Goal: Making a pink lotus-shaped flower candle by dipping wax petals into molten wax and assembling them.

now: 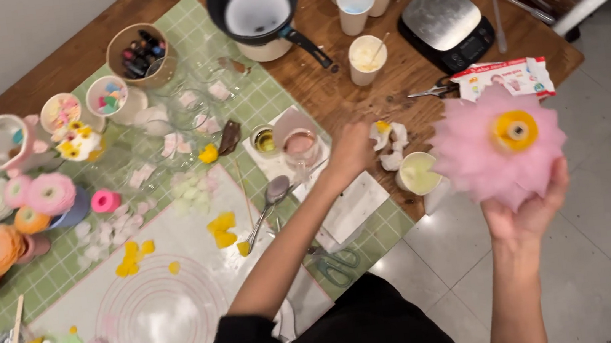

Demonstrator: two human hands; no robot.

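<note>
Pink flower (498, 146) held by right hand (528, 211), left hand (349, 151) closed, white-red wipes pack (511, 77) behind.

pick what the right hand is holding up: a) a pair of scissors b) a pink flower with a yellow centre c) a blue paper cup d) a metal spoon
b: the right hand grips a big pink flower from below, off the table's edge over the floor tiles, its yellow centre turned to the camera; the left hand reaches over the table near a small glass jar.
</note>
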